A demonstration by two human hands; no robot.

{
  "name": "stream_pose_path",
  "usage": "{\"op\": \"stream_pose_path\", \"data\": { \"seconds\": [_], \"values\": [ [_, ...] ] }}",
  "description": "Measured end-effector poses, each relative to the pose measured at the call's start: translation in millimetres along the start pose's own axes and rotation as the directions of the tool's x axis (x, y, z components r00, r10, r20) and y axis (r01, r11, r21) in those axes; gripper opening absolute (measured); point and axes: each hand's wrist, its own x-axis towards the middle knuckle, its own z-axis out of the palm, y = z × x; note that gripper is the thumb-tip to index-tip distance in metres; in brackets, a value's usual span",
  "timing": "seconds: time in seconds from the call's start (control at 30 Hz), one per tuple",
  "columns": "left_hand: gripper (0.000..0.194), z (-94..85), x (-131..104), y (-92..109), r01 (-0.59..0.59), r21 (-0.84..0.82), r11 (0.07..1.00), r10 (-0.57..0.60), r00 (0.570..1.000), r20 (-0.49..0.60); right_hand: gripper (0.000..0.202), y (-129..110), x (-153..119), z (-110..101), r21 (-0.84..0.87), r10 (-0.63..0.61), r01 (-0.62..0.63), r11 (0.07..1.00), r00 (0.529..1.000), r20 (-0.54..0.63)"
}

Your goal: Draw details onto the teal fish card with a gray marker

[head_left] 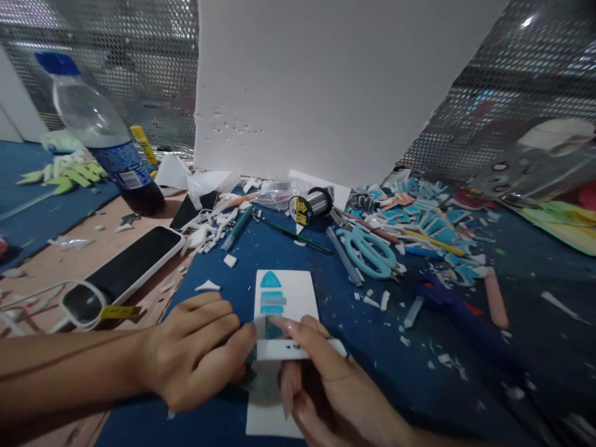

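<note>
My right hand (333,379) grips a slim white flat stick (274,350) with small dark print, held crosswise between thumb and fingers. At the stick's left end my left hand (200,351) is closed, knuckles up; what its fingers hold is hidden. Both hands are over a white card (298,288) on the blue mat. Toward the card's far end lie a rounded blue triangle (270,280) and blue strips (271,298). A greyish translucent bar crosses the strips. Near my right fingertips, another bluish patch is partly covered.
Behind the card are a wire spool (310,206), blue scissors (367,249) and many blue and white scraps (428,217). A glue gun (465,316) lies right. On the left are a phone (123,273) with a cable and a bottle (107,136). A white board (326,87) stands behind.
</note>
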Motion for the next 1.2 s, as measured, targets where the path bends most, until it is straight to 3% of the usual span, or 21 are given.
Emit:
{"op": "stream_pose_path", "data": {
  "seconds": [0.07,0.17,0.37,0.47,0.57,0.63,0.7,0.77,0.8,0.83,0.87,0.9,0.97,1.1,1.2],
  "values": [
    [0.026,-0.1,-3.9,1.0,0.022,-0.006,1.0,-0.022,1.0,0.005,0.049,-7.1,-6.9,1.5,0.154,0.118,-0.111,0.982,0.992,-0.035],
    [0.022,1.4,-8.4,3.8,0.053,-0.03,0.998,-0.053,0.999,-0.001,0.043,-12.7,-15.6,3.5,0.232,0.107,-0.08,0.969,0.989,-0.106],
    [0.03,4.9,-5.6,13.2,0.209,-0.177,0.962,-0.201,0.978,0.063,0.053,-13.9,-23.2,9.6,0.078,0.027,-0.017,0.997,0.991,-0.13],
    [0.033,3.8,0.7,14.6,0.227,-0.225,0.947,-0.215,0.973,0.08,0.054,-17.6,-24.7,13.5,0.011,0.005,-0.004,1.0,0.989,-0.147],
    [0.033,4.0,7.2,9.8,0.223,-0.21,0.952,-0.207,0.974,0.094,0.055,-28.7,-17.9,14.4,-0.053,-0.091,0.088,0.995,0.995,-0.049],
    [0.032,6.3,9.7,3.4,0.243,-0.123,0.962,-0.231,0.967,0.104,0.058,-42.6,-5.6,9.3,-0.216,-0.21,0.21,0.954,0.977,0.021],
    [0.03,10.1,9.9,-4.7,0.248,0.016,0.969,-0.249,0.963,0.099,0.056,-61.4,12.6,-2.8,-0.409,-0.399,0.377,0.831,0.916,0.035],
    [0.024,14.0,8.7,-13.5,0.231,0.177,0.957,-0.251,0.963,0.096,0.053,-83.9,33.4,-21.2,-0.604,-0.641,0.529,0.596,0.767,0.039],
    [0.023,15.6,8.0,-17.7,0.229,0.26,0.938,-0.261,0.96,0.099,0.052,-95.9,43.3,-31.7,-0.709,-0.719,0.522,0.474,0.695,0.031],
    [0.023,16.8,7.5,-21.6,0.23,0.339,0.912,-0.28,0.954,0.105,0.047,-108.1,51.8,-42.3,-0.841,-0.778,0.426,0.334,0.629,0.009],
    [0.026,17.6,7.3,-25.1,0.233,0.411,0.881,-0.306,0.945,0.119,0.037,-120.1,58.5,-52.3,-0.952,-0.811,0.255,0.167,0.584,0.014],
    [0.029,18.0,7.4,-27.9,0.234,0.472,0.85,-0.335,0.932,0.141,0.026,-131.4,63.2,-61.1,-0.98,-0.827,0.17,0.102,0.562,0.011],
    [0.036,18.0,8.5,-31.6,0.224,0.564,0.795,-0.383,0.906,0.181,0.023,-149.7,66.6,-74.0,-0.998,-0.815,0.061,0.017,0.579,0.022],
    [0.049,18.3,10.6,-31.5,0.183,0.638,0.748,-0.411,0.883,0.229,0.028,-157.5,61.8,-79.6,-0.989,-0.62,-0.04,-0.139,0.782,0.056],
    [0.044,19.2,10.0,-27.3,0.148,0.623,0.768,-0.37,0.897,0.243,0.03,-142.0,58.1,-72.8,-0.959,-0.535,-0.115,-0.26,0.843,0.044]
  ]
}}
